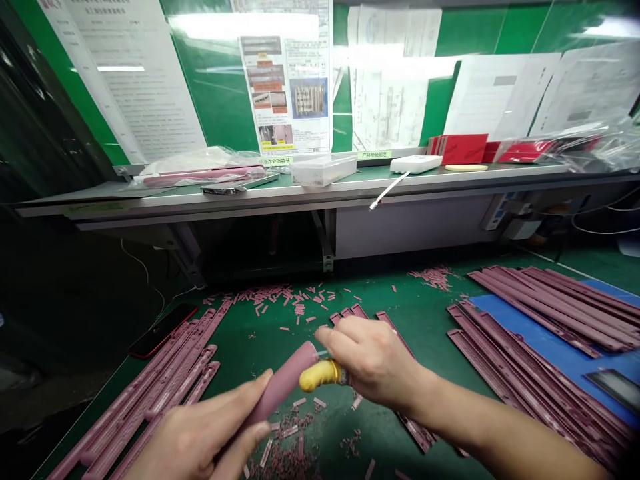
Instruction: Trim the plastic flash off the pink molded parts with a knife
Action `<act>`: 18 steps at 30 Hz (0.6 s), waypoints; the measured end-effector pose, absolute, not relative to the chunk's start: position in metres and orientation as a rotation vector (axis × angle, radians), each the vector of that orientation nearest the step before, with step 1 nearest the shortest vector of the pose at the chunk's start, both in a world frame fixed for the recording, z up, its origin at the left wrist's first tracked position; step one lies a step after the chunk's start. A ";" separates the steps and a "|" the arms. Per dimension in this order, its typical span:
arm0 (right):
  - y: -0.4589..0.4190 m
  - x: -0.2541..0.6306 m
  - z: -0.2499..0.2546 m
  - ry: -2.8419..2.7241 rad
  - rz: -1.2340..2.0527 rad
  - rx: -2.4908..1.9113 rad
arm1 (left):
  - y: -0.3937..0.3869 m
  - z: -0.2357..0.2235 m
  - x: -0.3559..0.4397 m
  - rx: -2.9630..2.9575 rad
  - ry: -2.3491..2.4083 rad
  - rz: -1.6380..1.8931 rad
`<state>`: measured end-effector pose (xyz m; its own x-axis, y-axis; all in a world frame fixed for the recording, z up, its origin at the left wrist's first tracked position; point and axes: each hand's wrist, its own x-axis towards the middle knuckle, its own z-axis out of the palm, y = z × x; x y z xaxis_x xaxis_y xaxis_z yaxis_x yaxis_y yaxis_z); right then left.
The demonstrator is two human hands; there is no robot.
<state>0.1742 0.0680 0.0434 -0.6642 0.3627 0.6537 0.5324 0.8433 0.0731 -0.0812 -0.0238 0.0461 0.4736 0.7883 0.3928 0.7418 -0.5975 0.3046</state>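
Observation:
My left hand (200, 437) grips one long pink plastic strip (285, 380) near its lower end, its tip pointing up and right. My right hand (370, 357) is closed on a small tool (327, 372), and a yellow rubber cot (316, 375) covers the finger pressed against the strip's tip. Both hands meet over the green mat (425, 313) at the centre front. Small pink offcuts (295, 433) lie under them.
Piles of pink strips lie at the left (165, 380) and at the right (545, 333) on a blue sheet (560, 347). A dark phone (163, 330) lies at the left edge. The raised shelf (320, 190) carries a white box (323, 170), bags and red cards.

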 end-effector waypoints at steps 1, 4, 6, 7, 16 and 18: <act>0.070 0.175 0.045 -2.403 -0.360 -0.659 | -0.020 0.050 -0.087 2.706 1.326 0.734; 0.076 0.178 0.046 -2.553 -0.405 -0.565 | -0.011 0.059 -0.101 2.907 1.271 0.633; 0.076 0.177 0.044 -2.569 -0.416 -0.469 | -0.008 0.060 -0.104 2.951 1.252 0.593; 0.075 0.177 0.042 -2.533 -0.400 -0.461 | -0.008 0.059 -0.104 2.953 1.239 0.596; 0.064 0.166 0.035 -2.352 -0.060 -0.584 | -0.010 0.039 -0.093 2.509 1.200 0.750; 0.063 0.167 0.038 -2.307 0.085 -0.596 | -0.009 0.033 -0.085 2.162 1.284 0.807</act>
<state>0.1674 0.0633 0.0379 -0.6190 0.4423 0.6490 0.3932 0.8899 -0.2314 -0.0849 -0.0091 0.0335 0.3808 0.8940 0.2360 0.6009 -0.4333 0.6717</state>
